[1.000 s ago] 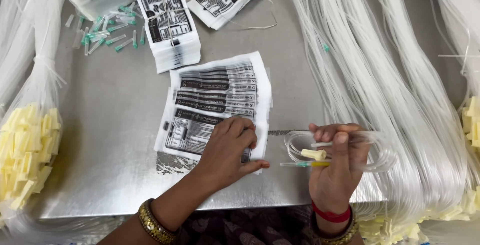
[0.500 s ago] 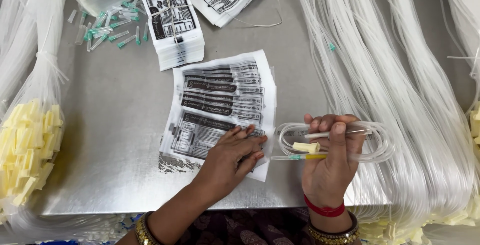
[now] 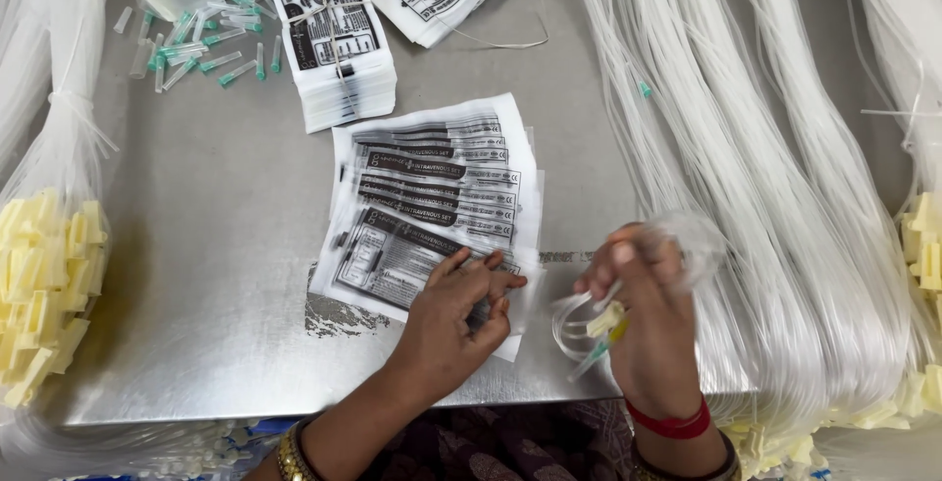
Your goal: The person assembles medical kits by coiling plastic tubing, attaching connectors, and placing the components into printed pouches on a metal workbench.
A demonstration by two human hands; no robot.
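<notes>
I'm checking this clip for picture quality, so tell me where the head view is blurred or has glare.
Head view: the right hand and its coiled tube are motion-blurred; the left hand and printed pouches are sharper; soft glare on the steel table.

Brushed steel table [image 3: 216, 245] fills nearly the whole view; dull grey, scuffed, a worn patch near centre. Light falls soft and even from above, faint sheen toward 6 o'clock along the front edge. Below that edge, at 6 o'clock, a strip of dark patterned cloth [image 3: 530, 447]. Walls, floor and windows out of view.
</notes>
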